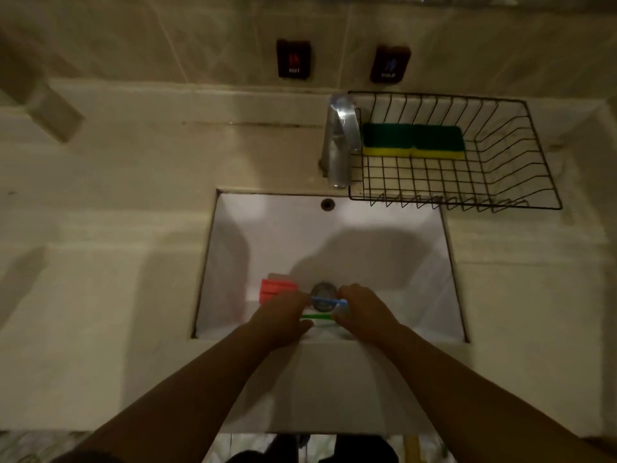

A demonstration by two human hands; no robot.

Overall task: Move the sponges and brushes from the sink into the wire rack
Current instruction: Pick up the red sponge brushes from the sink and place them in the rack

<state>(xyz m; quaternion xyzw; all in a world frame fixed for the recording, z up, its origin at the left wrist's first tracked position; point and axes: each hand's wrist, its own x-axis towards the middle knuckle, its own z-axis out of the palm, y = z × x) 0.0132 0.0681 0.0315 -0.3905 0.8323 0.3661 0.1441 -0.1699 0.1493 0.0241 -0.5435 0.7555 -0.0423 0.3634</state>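
Both my hands are down in the white sink (384, 228), near its front wall. My left hand (283, 317) and my right hand (362, 312) meet over the drain (322, 292). A blue brush (325, 299) spans between them, gripped by my right hand and touched by my left fingers. Just below it lies a green brush (317, 316), its ends hidden by my hands. A red sponge (277, 287) rests on the sink floor to the left. Two green-and-yellow sponges (414, 142) lie side by side in the black wire rack (500, 182) at the back right.
A chrome tap (339, 142) stands between the sink's back edge and the rack's left side. Two dark plates marked hot (293, 58) and cold (389, 63) sit on the tiled wall. The pale counter (117, 212) surrounds the sink.
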